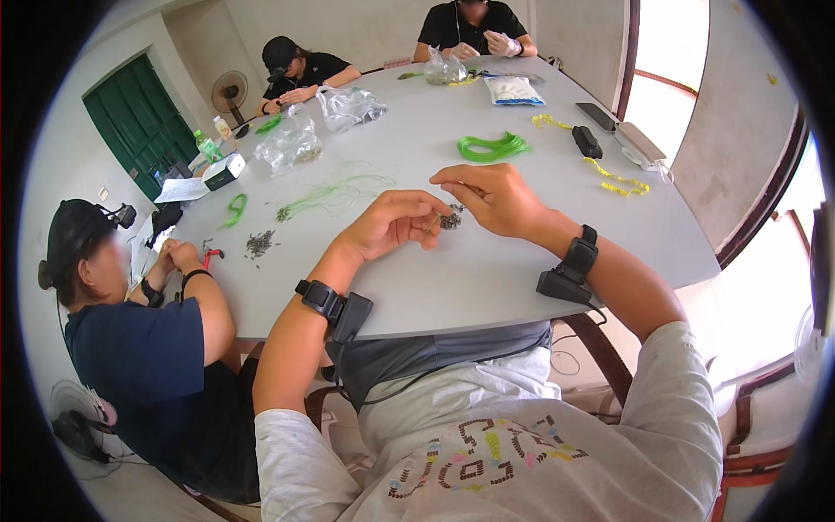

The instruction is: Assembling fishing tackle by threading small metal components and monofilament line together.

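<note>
Over the near middle of the table, my left hand [396,224] is curled, its thumb and fingers closed on what looks like a thin greenish strand [432,224]. My right hand [494,198] is held just to the right, with thumb and fingertips pinched together; what they hold, if anything, is too small to make out. Between the hands lies a little pile of small dark pieces [450,221]. Beyond my right hand rests a looped bundle of bright green strands [493,148]. Loose green threads [339,193] spread out past my left hand.
A second pile of dark pieces [259,244] lies left, near a seated co-worker [148,322] and red-handled pliers [213,254]. Clear plastic bags [291,143] stand farther back. Yellow tape [622,184] and a black device [586,141] lie right. Two people sit across the grey table [409,300].
</note>
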`<state>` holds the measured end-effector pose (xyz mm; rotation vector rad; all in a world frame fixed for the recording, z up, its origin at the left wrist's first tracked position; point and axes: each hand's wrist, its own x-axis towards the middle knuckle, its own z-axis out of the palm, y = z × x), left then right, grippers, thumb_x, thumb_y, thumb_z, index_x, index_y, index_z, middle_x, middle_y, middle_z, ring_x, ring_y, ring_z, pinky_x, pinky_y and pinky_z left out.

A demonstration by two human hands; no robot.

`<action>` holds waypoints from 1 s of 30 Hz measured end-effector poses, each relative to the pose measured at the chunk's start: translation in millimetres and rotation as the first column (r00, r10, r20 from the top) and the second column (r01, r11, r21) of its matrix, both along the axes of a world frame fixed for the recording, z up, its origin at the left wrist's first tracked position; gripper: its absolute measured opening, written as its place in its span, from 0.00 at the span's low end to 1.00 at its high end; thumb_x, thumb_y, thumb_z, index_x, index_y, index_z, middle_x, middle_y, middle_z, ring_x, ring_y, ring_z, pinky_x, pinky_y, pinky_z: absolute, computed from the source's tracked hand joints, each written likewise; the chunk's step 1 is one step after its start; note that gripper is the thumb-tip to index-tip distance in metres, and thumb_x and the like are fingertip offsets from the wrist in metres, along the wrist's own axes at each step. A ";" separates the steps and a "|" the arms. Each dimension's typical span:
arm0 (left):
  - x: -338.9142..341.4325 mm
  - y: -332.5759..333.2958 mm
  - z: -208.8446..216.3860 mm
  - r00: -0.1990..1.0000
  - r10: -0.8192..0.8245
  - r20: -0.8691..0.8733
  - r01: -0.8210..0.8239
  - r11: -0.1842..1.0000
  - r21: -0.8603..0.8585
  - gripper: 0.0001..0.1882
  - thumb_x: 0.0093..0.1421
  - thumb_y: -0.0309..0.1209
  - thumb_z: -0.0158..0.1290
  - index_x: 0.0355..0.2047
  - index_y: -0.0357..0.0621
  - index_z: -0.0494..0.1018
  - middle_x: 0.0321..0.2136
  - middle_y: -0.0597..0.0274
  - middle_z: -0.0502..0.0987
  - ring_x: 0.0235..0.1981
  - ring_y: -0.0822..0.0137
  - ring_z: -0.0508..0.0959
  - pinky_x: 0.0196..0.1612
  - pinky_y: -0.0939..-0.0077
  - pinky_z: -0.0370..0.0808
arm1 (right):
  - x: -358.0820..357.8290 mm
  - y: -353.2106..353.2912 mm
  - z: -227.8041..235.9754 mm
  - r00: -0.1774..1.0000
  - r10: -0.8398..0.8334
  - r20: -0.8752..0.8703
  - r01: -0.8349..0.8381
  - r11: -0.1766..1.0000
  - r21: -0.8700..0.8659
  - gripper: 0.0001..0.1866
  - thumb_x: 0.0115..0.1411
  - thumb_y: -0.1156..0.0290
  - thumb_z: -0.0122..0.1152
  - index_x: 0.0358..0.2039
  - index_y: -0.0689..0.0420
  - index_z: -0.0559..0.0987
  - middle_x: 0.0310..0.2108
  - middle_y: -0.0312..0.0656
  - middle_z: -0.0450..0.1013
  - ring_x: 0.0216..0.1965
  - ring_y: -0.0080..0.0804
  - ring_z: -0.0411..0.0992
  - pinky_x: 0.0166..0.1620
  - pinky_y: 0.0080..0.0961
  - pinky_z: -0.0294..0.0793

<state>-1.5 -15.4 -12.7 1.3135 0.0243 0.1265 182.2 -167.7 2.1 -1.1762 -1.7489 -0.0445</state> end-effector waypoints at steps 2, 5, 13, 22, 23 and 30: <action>-1.3 3.8 -5.3 0.999 0.031 -0.022 -0.029 0.998 0.058 0.08 0.65 0.29 0.55 0.39 0.35 0.78 0.30 0.58 0.79 0.31 0.67 0.80 0.37 0.71 0.79 | -3.9 -1.3 -0.8 1.000 0.021 -0.008 -0.021 1.000 -0.019 0.09 0.66 0.75 0.60 0.45 0.58 0.83 0.23 0.44 0.75 0.20 0.30 0.68 0.27 0.28 0.69; 0.2 6.2 -8.6 0.998 0.055 -0.034 -0.050 0.989 0.142 0.08 0.65 0.30 0.55 0.35 0.37 0.78 0.28 0.60 0.78 0.28 0.68 0.79 0.36 0.72 0.79 | -4.8 -1.4 -3.5 1.000 0.012 0.027 -0.010 0.998 -0.063 0.09 0.65 0.76 0.60 0.45 0.59 0.83 0.23 0.45 0.75 0.20 0.33 0.69 0.28 0.28 0.71; -0.3 6.4 -5.7 0.992 0.119 0.046 -0.126 0.965 0.228 0.07 0.65 0.29 0.56 0.32 0.38 0.78 0.27 0.62 0.78 0.28 0.69 0.79 0.35 0.75 0.78 | 7.6 8.5 -9.4 0.989 -0.017 0.149 0.000 0.994 0.111 0.10 0.64 0.80 0.58 0.45 0.60 0.81 0.26 0.49 0.76 0.24 0.43 0.73 0.31 0.33 0.74; -0.5 7.7 -5.0 0.989 0.149 0.025 -0.150 0.986 0.077 0.10 0.66 0.32 0.52 0.34 0.37 0.77 0.27 0.60 0.78 0.30 0.66 0.81 0.37 0.71 0.80 | 8.9 -0.2 4.6 0.991 -0.136 -0.007 0.135 0.988 -0.069 0.10 0.66 0.72 0.59 0.48 0.58 0.78 0.17 0.48 0.70 0.17 0.40 0.67 0.25 0.32 0.67; -0.3 8.4 -4.4 0.991 0.129 0.038 -0.130 0.991 0.037 0.11 0.65 0.31 0.51 0.35 0.35 0.77 0.27 0.59 0.79 0.30 0.65 0.81 0.38 0.70 0.80 | 8.8 -0.3 5.1 0.991 -0.136 -0.008 0.136 0.988 -0.068 0.10 0.66 0.72 0.59 0.48 0.58 0.78 0.17 0.48 0.70 0.17 0.40 0.67 0.25 0.32 0.67; -1.1 4.1 -1.2 0.994 0.092 0.065 -0.095 0.994 0.047 0.09 0.62 0.28 0.51 0.35 0.34 0.76 0.27 0.60 0.78 0.31 0.64 0.81 0.37 0.68 0.79 | 10.9 1.0 9.0 0.984 -0.178 -0.031 0.178 0.984 -0.001 0.10 0.67 0.71 0.60 0.47 0.57 0.80 0.14 0.35 0.52 0.17 0.24 0.51 0.23 0.27 0.54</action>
